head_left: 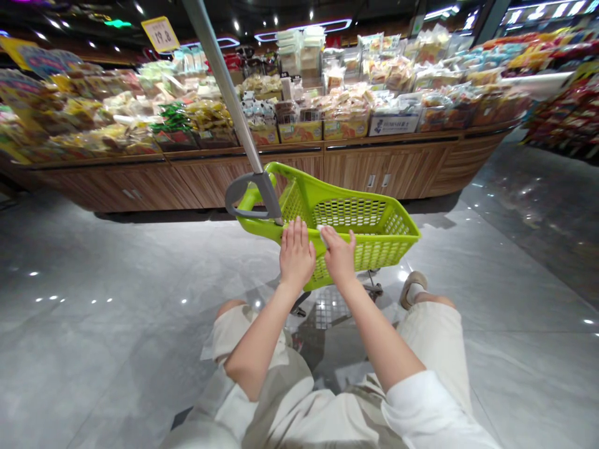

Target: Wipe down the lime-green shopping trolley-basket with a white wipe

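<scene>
Both my hands are on the near rim of a lime-green plastic shopping cart basket (365,249) with mesh walls. My left hand (297,252) lies over the rim with its fingers spread. My right hand (339,252) grips the rim just beside it, and a small white item shows at its fingertips. A grey pole (219,81) rises from a grey handle loop (248,196) at the cart's far left corner. The basket's inside shows no goods, though the hands hide part of it.
A wood-fronted display counter (262,171) piled with packaged foods stands ahead, with a yellow price sign (160,33) above it. Polished grey floor tiles (107,280) spread on both sides. My knees and one shoe (412,289) appear below the cart.
</scene>
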Action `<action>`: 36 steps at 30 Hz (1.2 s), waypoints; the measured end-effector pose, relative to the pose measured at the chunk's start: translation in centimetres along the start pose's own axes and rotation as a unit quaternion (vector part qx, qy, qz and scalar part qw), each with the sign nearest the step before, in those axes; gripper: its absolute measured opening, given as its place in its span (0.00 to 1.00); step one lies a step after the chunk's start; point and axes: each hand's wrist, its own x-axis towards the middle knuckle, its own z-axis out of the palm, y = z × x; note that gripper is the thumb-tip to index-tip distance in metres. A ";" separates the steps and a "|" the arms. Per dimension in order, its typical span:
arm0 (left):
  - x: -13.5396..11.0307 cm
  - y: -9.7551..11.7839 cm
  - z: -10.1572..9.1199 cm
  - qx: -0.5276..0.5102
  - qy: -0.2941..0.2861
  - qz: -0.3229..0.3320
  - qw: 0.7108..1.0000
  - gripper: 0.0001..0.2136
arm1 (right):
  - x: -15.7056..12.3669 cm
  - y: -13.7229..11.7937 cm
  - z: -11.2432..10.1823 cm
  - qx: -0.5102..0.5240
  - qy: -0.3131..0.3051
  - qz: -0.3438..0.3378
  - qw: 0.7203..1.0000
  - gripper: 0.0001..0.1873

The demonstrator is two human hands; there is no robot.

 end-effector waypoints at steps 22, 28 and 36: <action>-0.1 0.2 0.0 0.019 0.004 0.000 1.000 0.27 | 0.0 -3.5 1.0 0.007 -0.029 -0.045 0.999 0.31; -0.1 -0.1 0.0 0.000 0.027 0.001 1.000 0.26 | -1.7 4.1 -1.5 -0.051 -0.019 -0.010 0.998 0.40; -0.1 0.5 0.0 -0.003 0.022 -0.010 1.000 0.26 | -1.6 6.8 -2.7 -0.089 0.047 0.108 0.989 0.34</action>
